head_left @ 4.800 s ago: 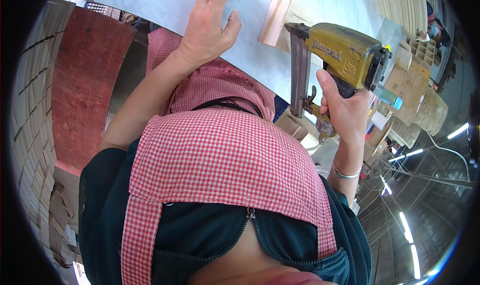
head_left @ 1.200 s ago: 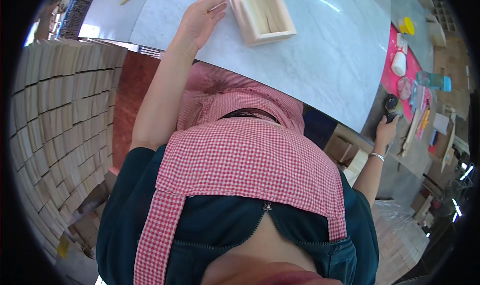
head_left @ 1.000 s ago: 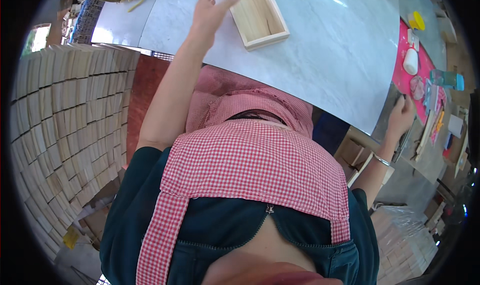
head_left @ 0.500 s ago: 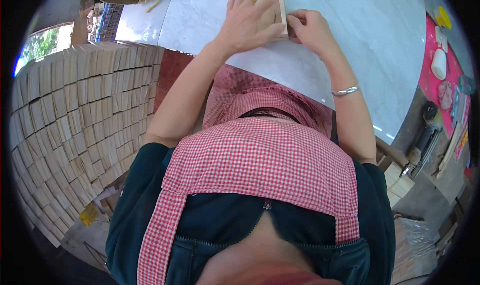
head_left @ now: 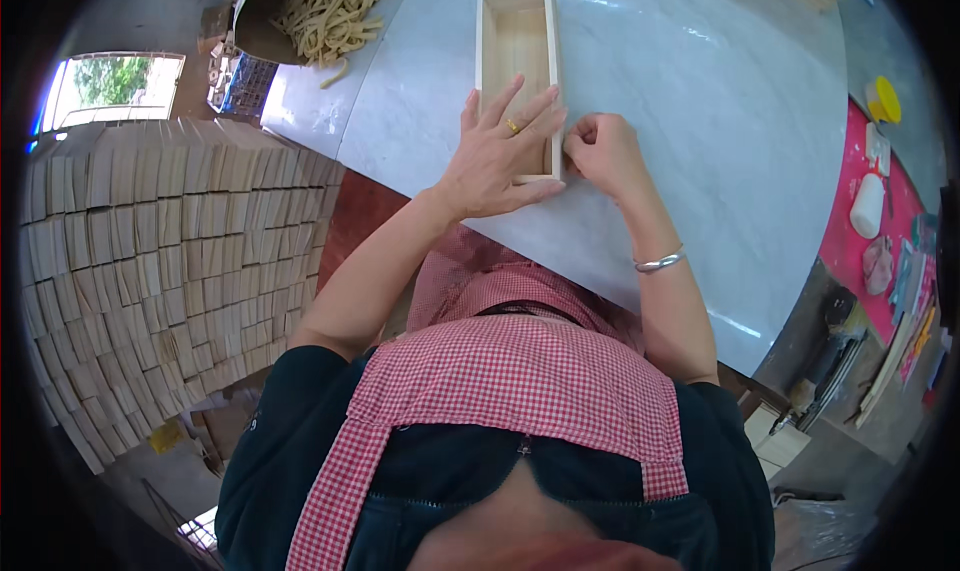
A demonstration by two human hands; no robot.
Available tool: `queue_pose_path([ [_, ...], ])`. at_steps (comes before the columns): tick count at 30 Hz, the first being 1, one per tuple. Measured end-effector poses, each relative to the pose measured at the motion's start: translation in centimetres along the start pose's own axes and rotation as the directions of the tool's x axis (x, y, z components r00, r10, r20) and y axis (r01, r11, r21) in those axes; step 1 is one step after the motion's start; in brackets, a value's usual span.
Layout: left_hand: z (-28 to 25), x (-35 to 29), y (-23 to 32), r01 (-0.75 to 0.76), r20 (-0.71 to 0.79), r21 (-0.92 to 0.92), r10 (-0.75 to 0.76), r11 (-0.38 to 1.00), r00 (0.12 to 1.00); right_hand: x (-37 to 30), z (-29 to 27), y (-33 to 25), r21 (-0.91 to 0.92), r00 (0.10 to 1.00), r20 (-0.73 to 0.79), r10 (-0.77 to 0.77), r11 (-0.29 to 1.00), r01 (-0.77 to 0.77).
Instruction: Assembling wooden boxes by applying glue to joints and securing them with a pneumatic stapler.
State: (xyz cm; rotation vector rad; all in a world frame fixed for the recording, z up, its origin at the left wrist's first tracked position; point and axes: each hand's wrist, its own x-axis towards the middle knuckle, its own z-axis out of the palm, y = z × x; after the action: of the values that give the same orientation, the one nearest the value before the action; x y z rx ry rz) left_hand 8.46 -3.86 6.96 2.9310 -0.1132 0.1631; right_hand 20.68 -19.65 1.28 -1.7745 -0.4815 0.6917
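A long, narrow, open-topped box of pale wood (head_left: 551,56) lies on the bluish-white marbled tabletop (head_left: 660,81). My left hand (head_left: 495,156) rests over the box's near end, its fingers spread across the opening and its thumb along the near edge. A ring is on one finger. Against the outside of the right wall, close to the near corner, my right hand (head_left: 606,156) has its thumb and fingers pinched together. Whatever they hold, if anything, is hidden.
At the far left a tipped container (head_left: 262,21) spills pale, curled strips (head_left: 335,16). Stacked wooden pieces (head_left: 180,241) rise left of the table. On the right, a pink surface (head_left: 843,226) carries a white bottle (head_left: 867,206); a yellow round object (head_left: 882,101) is behind it.
The view has shifted, so the box and both hands appear lower and the whole box shows. My left hand still lies over the near end; my right stays pinched by the right wall.
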Motion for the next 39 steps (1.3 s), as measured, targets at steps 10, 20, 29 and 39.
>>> queue_pose_path([
  [10, 0.5, 0.3, 0.5, -0.015, -0.032, -0.01, 0.014, 1.0, 0.999, -2.5, 1.5, 0.2, 0.071, 0.954, -0.267, -0.137, 0.984, 0.161],
  [20, -0.5, 0.3, -1.3, -0.019, -0.107, -0.042, 0.014, 0.999, 0.994, -6.3, 1.1, -1.9, 0.18, 0.983, -0.059, -0.171, 0.967, 0.179],
  [29, -0.2, -1.2, 2.4, 0.078, -0.222, -0.085, -0.095, 0.993, 0.97, -4.6, -1.4, 3.7, 0.131, 0.988, -0.103, -0.119, 0.983, 0.132],
  [39, -4.9, -4.8, 3.6, 0.365, 0.009, 0.062, -0.367, 0.929, 0.93, -1.7, -0.7, 7.0, -0.165, 0.962, -0.199, -0.185, 0.974, 0.153],
])
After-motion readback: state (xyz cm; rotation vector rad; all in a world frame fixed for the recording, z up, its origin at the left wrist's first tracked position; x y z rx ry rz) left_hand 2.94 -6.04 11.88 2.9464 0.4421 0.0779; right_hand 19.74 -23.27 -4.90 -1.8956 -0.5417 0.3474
